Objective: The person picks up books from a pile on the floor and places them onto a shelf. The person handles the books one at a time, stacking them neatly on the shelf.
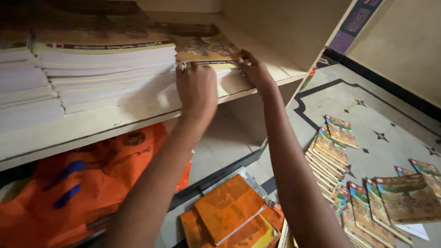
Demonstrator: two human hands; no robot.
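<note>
Two hands work at one low stack of booklets [209, 57] on the wooden shelf [115, 120], beside a taller pile [105, 73]. Left hand [196, 87] presses its curled fingers against the stack's front edge; right hand [253, 71] cups the right-hand corner, fingers bent around it. Lying flat, the stack runs long axis left to right, directly ahead of both hands, the left arm reaching straighter.

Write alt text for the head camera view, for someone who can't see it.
Two bare hands, the left hand and right hand, press on a low stack of thin booklets on a wooden shelf, beside taller booklet stacks. An orange bag sits under the shelf, orange books lie below, and more booklets are spread over the tiled floor.
</note>
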